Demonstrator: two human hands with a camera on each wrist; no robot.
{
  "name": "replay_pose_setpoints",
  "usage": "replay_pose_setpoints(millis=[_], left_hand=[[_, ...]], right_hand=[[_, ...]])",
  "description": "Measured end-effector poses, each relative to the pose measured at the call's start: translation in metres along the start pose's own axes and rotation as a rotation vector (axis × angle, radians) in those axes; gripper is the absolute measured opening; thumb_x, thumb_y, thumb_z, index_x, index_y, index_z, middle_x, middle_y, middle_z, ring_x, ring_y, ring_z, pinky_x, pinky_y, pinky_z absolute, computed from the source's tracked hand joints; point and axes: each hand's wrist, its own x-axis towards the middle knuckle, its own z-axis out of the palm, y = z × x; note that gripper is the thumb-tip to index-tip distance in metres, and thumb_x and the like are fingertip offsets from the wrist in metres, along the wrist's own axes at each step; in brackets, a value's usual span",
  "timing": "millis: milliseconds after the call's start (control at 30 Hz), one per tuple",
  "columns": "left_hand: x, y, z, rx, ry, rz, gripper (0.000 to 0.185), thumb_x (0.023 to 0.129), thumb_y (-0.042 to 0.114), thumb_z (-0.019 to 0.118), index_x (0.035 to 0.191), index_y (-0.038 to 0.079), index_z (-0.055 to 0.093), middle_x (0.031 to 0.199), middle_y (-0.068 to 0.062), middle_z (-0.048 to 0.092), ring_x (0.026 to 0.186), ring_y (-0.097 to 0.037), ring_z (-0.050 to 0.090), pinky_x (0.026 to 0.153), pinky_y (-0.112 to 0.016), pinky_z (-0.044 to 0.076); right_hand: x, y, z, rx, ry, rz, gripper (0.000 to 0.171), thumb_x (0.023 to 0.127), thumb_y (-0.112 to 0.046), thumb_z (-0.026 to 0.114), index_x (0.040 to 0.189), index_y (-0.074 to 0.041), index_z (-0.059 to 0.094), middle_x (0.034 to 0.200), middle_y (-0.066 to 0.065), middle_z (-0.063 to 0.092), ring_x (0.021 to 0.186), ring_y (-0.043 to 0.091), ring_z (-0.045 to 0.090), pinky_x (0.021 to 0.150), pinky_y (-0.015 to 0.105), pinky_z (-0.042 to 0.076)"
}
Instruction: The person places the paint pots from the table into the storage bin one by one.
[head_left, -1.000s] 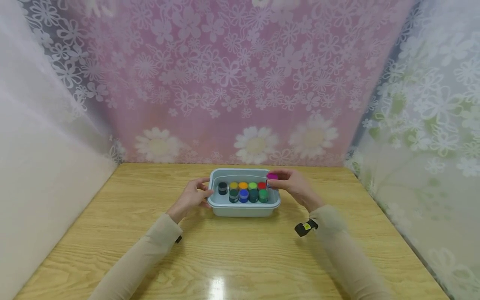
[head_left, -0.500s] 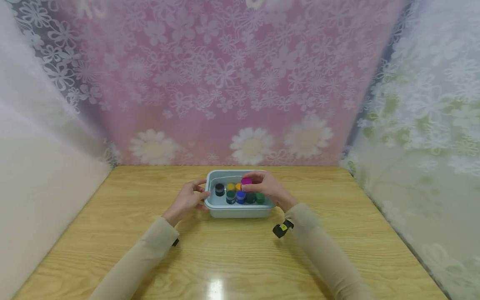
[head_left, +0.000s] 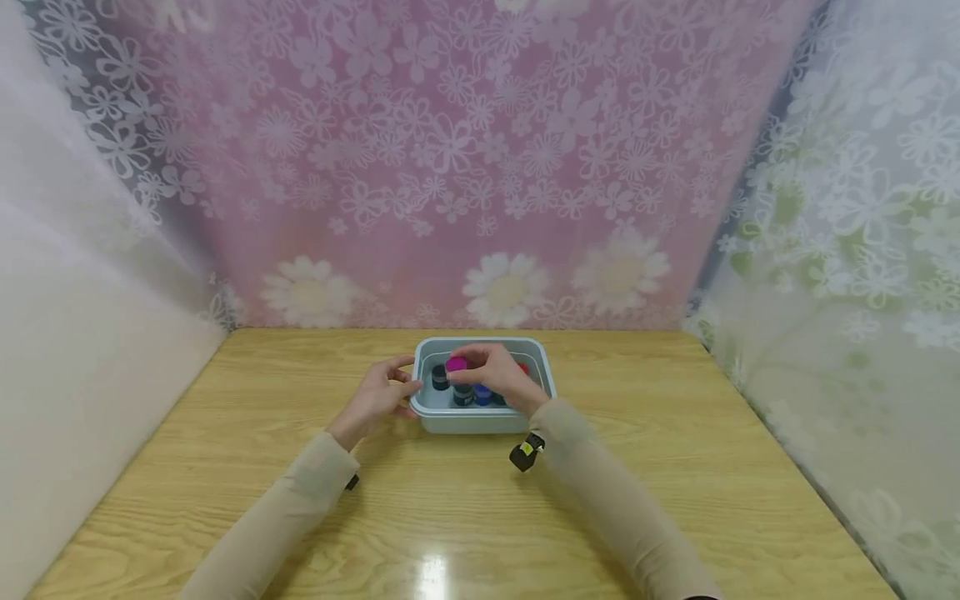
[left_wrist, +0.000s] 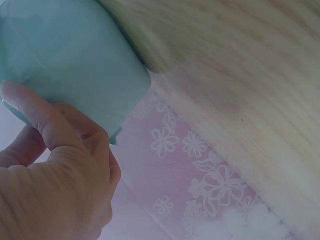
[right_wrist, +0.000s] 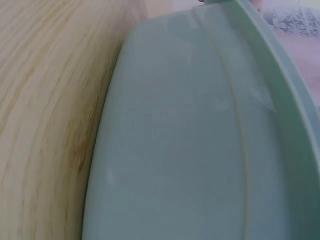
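Note:
A pale blue plastic tub (head_left: 472, 424) stands on the table with small paint jars inside. My left hand (head_left: 377, 395) holds its left end, thumb at the rim; the left wrist view shows the fingers round that edge of the tub (left_wrist: 75, 55). Over the tub's left half, my right hand (head_left: 502, 377) pinches a paint jar with a magenta lid (head_left: 456, 365). Just left of it sits a black jar (head_left: 440, 378). A dark green jar (head_left: 463, 396) and a blue jar (head_left: 482, 394) lie in front. A red lid (head_left: 523, 367) peeks out behind the hand, which hides several other jars.
The wood-grain table (head_left: 420, 508) carries the tub near its back edge. A pink flowered curtain (head_left: 480, 208) hangs behind, with pale curtains at both sides. Only the tub's outer wall (right_wrist: 170, 125) and table fill most of the right wrist view.
My right hand has carried the magenta-lidded paint jar leftward from the tub's right end, across the other jars, to beside the black one. The left hand keeps its hold on the tub.

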Motion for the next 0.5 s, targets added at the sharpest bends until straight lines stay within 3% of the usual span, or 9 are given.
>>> replay_pose_setpoints(millis=[200, 333, 500], left_hand=[[0.001, 0.001, -0.001, -0.009, -0.010, -0.010, 0.057, 0.095, 0.005, 0.064, 0.147, 0.008, 0.043, 0.108, -0.015, 0.046, 0.071, -0.020, 0.060, 0.073, -0.054, 0.061], [0.002, 0.001, -0.001, -0.007, -0.005, -0.006, 0.057, 0.094, 0.005, 0.064, 0.147, 0.007, 0.043, 0.107, -0.015, 0.045, 0.070, -0.020, 0.060, 0.067, -0.048, 0.062], [0.002, 0.001, -0.002, -0.015, -0.004, -0.009, 0.056, 0.095, 0.004, 0.063, 0.147, 0.007, 0.043, 0.106, -0.015, 0.045, 0.068, -0.019, 0.059, 0.061, -0.041, 0.063]], right_hand=[[0.011, 0.001, 0.011, -0.059, 0.010, -0.003, 0.044, 0.083, -0.018, 0.080, 0.123, -0.004, 0.067, 0.107, 0.007, 0.071, 0.094, 0.017, 0.066, 0.087, 0.038, 0.057], [0.015, 0.001, 0.017, -0.145, 0.035, 0.013, 0.043, 0.081, -0.019, 0.082, 0.120, -0.008, 0.070, 0.109, 0.004, 0.072, 0.098, 0.016, 0.066, 0.087, 0.032, 0.057], [0.018, -0.001, 0.021, -0.221, 0.036, 0.026, 0.043, 0.078, -0.019, 0.085, 0.118, -0.011, 0.072, 0.111, 0.004, 0.072, 0.103, 0.018, 0.066, 0.089, 0.034, 0.057]])
